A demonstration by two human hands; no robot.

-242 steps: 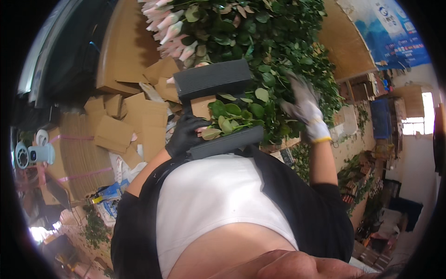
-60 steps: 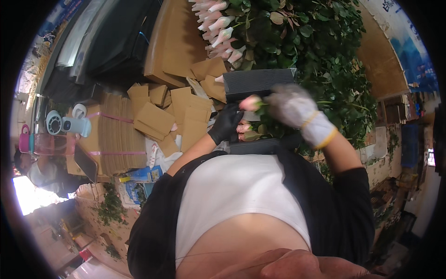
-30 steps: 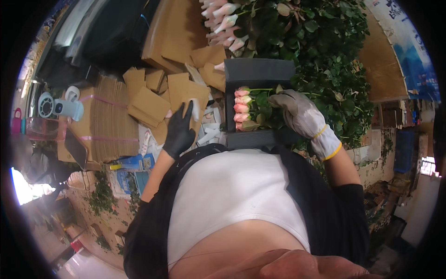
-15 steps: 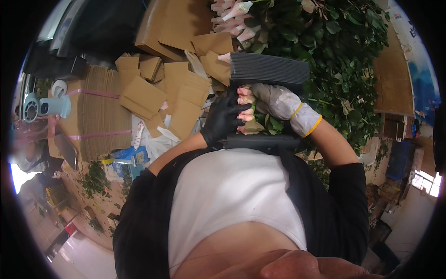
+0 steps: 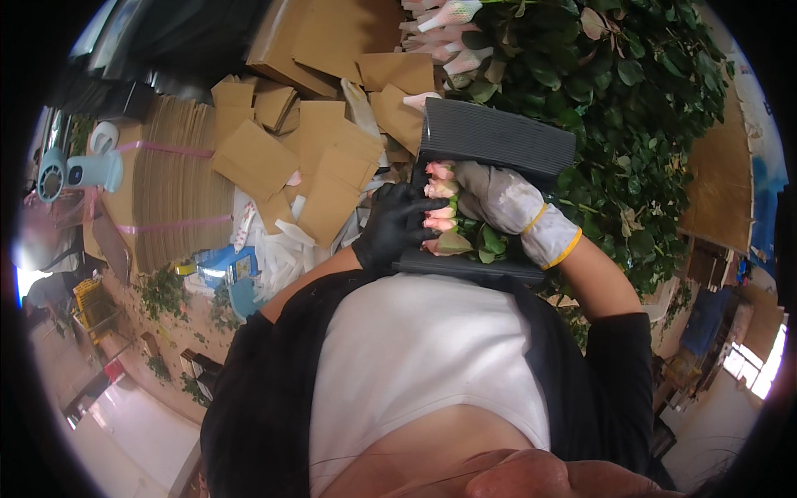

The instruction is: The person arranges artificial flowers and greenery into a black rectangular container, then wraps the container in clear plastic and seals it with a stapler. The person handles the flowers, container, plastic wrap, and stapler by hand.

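Note:
A row of pale pink roses (image 5: 440, 187) with green leaves lies in a dark ribbed box (image 5: 496, 133). My left hand (image 5: 390, 222), in a black glove, rests at the left of the flower heads, fingers apart, one finger across them. From the right, my right hand (image 5: 506, 203), in a grey-white glove with yellow cuff, curls over the stems beside the upper heads; its fingertips and whatever they hold are hidden.
Loose cardboard pieces (image 5: 253, 158) and a banded cardboard stack (image 5: 162, 207) lie left, with a light-blue fan (image 5: 51, 176). Netted roses (image 5: 448, 17) and dense foliage (image 5: 631, 124) fill the back and right. A blurred person (image 5: 51, 295) is at the far left edge.
My left hand has moved from the cardboard pieces onto the rose heads. My right hand has shifted leftward to those heads. Earliest, the box showed mostly leaves; now a pink row shows.

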